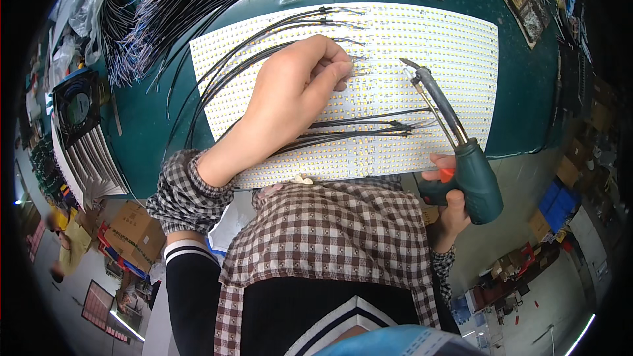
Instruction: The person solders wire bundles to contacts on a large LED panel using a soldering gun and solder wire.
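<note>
A white LED panel (455, 33) covered in rows of small yellow chips lies on the green table. Over its middle, my left hand (283, 92) is closed in a pinch on a black wire; thin bare ends (358, 59) stick out past the fingertips. Wrapped round the handle of a dark green soldering gun (480, 184) with a red trigger is my right hand (453, 214). The gun's tip (409, 62) is above the panel, right of my left fingers and apart from them. Black wires (277, 24) run across the panel's upper left; others (369, 122) lie across its lower middle.
A large bundle of black wires with blue and white ends (142, 39) fills the table's far left. A small black fan (78, 107) stands at the left edge. At the far right sits a worn, dark-stained box (524, 3). Cardboard boxes (136, 231) stand lower left.
</note>
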### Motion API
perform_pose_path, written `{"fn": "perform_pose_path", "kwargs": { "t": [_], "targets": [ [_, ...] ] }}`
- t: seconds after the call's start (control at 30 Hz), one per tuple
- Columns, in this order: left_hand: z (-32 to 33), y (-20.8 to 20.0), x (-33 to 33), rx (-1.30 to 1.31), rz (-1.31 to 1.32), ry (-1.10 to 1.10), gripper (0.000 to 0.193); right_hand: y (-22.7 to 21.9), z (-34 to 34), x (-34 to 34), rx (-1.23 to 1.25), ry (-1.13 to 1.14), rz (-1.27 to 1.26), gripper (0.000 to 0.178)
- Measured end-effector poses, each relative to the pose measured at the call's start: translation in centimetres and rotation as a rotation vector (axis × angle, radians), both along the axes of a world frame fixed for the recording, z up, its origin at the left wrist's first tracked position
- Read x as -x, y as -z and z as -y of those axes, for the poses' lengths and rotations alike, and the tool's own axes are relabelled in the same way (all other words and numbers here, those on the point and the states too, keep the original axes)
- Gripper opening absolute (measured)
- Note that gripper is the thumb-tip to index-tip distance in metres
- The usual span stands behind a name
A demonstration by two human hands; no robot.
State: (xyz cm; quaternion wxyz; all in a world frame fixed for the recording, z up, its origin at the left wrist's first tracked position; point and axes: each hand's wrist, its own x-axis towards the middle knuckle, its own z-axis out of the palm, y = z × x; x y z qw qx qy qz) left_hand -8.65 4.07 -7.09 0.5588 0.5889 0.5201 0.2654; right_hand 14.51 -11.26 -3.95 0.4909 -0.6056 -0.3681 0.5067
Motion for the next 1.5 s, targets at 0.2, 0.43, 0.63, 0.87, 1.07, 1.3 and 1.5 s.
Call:
{"fn": "perform_pose_path", "kwargs": {
  "t": [0.2,0.43,0.63,0.87,1.07,1.3,1.5],
  "targets": [
    [-0.2,-0.6,-0.4,-0.247,-0.185,0.062,0.009,0.2,0.1,-0.1,-0.007,-0.001,0.004,0.058],
    [-0.5,-0.4,-0.6,-0.354,-0.258,0.097,0.007,0.1,0.4,-0.1,0.004,-0.015,0.066,0.065],
    [-0.1,-0.2,-0.8,-0.411,-0.233,0.157,0.005,0.1,0.2,-0.1,0.01,-0.011,0.144,0.071],
    [-1.4,0.2,-1.1,-0.379,-0.289,0.258,0.008,0.0,-0.4,0.2,-0.023,0.034,0.166,0.07],
    [0.4,0.9,-1.3,-0.343,-0.342,0.178,0.011,0.4,0.5,-1.5,0.044,0.255,-0.119,0.059],
    [1.2,-1.8,-2.6,-0.4,-0.083,0.126,0.011,-1.2,-2.1,-3.2,0.017,0.503,-0.335,0.068],
    [1.2,-1.5,-2.4,-0.424,-0.048,0.171,0.011,-1.9,-5.0,-2.8,-0.076,0.371,-0.62,0.062]
  ]
}}
